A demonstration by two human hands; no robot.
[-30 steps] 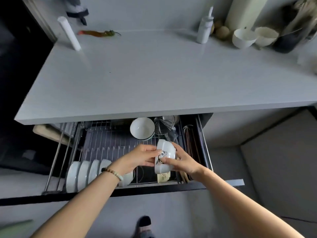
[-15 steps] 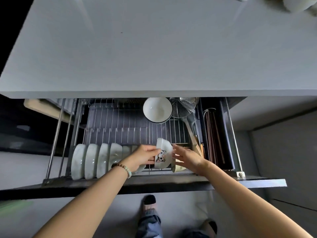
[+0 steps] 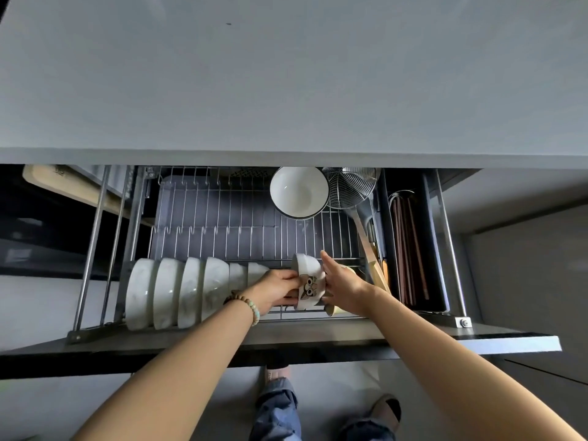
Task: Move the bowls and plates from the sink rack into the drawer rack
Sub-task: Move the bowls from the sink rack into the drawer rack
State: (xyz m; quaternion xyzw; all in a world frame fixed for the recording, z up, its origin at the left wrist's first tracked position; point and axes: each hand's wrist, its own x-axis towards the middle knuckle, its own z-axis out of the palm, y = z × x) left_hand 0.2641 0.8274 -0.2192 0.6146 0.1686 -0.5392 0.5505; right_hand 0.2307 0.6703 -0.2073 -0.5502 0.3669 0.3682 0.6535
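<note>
A white bowl with an owl picture (image 3: 308, 281) stands on edge in the front row of the wire drawer rack (image 3: 222, 218). My left hand (image 3: 276, 289) grips its left side with curled fingers. My right hand (image 3: 342, 286) lies flat against its right side, fingers straight. Several white bowls (image 3: 178, 292) stand on edge in a row to the left. A yellowish bowl (image 3: 334, 310) shows partly under my right hand. One white bowl (image 3: 299, 191) sits upright at the back of the rack.
A wire skimmer (image 3: 350, 186) with a wooden handle lies right of the back bowl. Dark chopsticks (image 3: 409, 249) fill the right compartment. The grey countertop (image 3: 286, 74) overhangs the drawer's back. A cutting board (image 3: 63, 186) sits at the left. My feet are below the drawer front.
The owl bowl went down from above the rack into the front row. My right hand let go of it and now lies flat against it. The view tilted down.
</note>
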